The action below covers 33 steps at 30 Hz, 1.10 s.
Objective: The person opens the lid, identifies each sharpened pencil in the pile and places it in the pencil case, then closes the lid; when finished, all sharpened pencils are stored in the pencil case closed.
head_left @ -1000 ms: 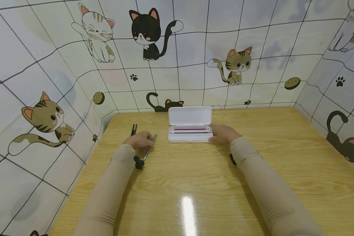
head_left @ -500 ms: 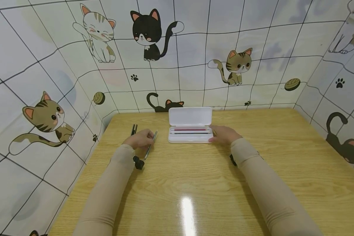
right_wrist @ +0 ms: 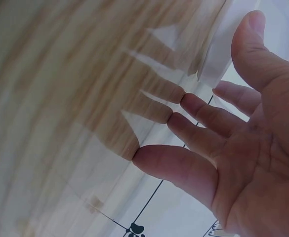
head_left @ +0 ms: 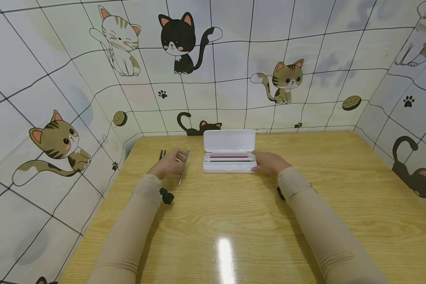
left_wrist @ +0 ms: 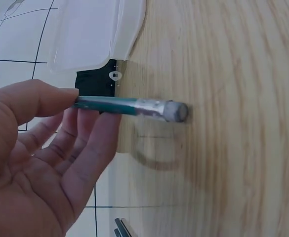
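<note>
My left hand (head_left: 170, 162) pinches a green pencil (left_wrist: 107, 104) between thumb and fingers. Its silver ferrule and grey eraser point toward me, and it is raised off the table, left of the case. At the back middle stands a white pencil case (head_left: 213, 168), its lid up. A red pencil-like stick (head_left: 230, 157) and a dark one (head_left: 228, 161) lie inside it. My right hand (head_left: 269, 161) rests at the right end of the case, the thumb by its front corner. In the right wrist view, extended fingertips (right_wrist: 151, 155) touch the tabletop.
Two thin dark sticks (head_left: 162, 154) lie beyond my left hand, partly hidden by it; their ends (left_wrist: 120, 227) show in the left wrist view. The wooden table (head_left: 206, 221) meets a cat-printed wall covering (head_left: 230, 90) at the back and sides.
My left hand has lifted the pencil and tipped it more upright, its fingers spreading a little. The right hand and the case have stayed in place.
</note>
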{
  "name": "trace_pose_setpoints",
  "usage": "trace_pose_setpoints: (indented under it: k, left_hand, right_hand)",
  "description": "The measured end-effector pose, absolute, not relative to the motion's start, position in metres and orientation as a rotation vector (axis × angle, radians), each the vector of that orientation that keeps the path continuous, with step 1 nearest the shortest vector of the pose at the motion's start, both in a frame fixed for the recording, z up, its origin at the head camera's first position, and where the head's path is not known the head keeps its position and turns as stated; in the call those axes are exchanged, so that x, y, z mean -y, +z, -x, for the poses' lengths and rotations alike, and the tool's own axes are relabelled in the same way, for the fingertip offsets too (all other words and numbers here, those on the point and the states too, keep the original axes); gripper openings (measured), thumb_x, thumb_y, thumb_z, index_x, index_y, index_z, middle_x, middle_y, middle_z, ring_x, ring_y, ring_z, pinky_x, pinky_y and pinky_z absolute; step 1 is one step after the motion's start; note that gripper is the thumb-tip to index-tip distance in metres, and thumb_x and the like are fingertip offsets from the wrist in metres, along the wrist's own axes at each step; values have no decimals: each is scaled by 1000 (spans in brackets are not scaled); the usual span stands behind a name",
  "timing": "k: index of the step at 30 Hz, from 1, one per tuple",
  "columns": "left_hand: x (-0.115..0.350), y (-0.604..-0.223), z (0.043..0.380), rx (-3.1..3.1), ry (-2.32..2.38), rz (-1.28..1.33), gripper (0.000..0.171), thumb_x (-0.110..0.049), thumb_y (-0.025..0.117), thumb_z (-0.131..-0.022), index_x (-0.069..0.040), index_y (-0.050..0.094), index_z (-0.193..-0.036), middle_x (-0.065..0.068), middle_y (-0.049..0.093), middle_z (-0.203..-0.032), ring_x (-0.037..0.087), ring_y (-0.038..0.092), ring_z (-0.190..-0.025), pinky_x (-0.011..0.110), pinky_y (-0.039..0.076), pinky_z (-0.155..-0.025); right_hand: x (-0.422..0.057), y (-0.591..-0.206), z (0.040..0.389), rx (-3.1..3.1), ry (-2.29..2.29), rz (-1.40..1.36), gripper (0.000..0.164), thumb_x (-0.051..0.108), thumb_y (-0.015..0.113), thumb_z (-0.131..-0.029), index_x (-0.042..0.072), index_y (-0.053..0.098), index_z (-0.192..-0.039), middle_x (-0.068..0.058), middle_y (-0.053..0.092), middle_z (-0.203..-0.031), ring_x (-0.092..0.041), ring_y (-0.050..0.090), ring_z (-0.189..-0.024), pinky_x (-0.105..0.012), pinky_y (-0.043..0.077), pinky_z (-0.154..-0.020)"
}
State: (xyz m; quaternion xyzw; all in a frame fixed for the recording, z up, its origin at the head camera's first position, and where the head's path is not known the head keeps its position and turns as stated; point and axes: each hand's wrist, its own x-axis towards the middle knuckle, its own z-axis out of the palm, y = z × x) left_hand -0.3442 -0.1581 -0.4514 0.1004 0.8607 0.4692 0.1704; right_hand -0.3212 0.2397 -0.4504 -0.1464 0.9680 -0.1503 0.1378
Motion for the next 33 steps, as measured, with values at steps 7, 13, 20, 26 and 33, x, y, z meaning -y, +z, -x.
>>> trace_pose_setpoints:
  k: [7, 13, 20, 26, 33]
  left_hand:
    - [157, -453, 348, -2432, 1444, -343, 54, -5, 60, -101, -12, 41, -152, 19, 50, -126, 35, 61, -107, 43, 60, -82]
    - [158, -455, 352, -2443, 1492, -362, 54, -6, 59, -101, -12, 41, -152, 18, 50, -130, 34, 58, -114, 43, 60, -83]
    - [157, -454, 347, -2448, 1550, -367, 48, -7, 59, -101, -14, 44, -147, 16, 49, -130, 33, 56, -114, 46, 59, -83]
    - [153, -455, 347, -2479, 1646, -448, 49, -6, 60, -101, -12, 45, -147, 14, 51, -124, 32, 57, -115, 45, 60, -82]
    - [148, -453, 349, -2504, 1740, -500, 48, -6, 61, -100, -14, 48, -145, 12, 52, -123, 30, 57, -115, 43, 60, -83]
  right_hand:
    - [-240, -449, 320, -2797, -449, 418, 77, 33, 65, -101, 4, 26, -160, -23, 32, -160, -45, 29, -146, -59, 25, -118]
    - [-239, -448, 321, -2800, -461, 419, 77, 33, 65, -101, 4, 26, -160, -22, 32, -160, -45, 30, -146, -59, 25, -118]
    - [-238, -452, 321, -2797, -448, 441, 76, 33, 64, -101, 1, 25, -159, -24, 31, -161, -45, 29, -147, -58, 23, -119]
    - [-238, -453, 321, -2801, -424, 439, 77, 34, 63, -101, 1, 25, -159, -24, 31, -160, -44, 30, -147, -57, 25, -118]
    - [-238, -453, 322, -2807, -423, 422, 77, 35, 63, -101, 3, 25, -160, -22, 31, -161, -43, 29, -147, -56, 24, -119]
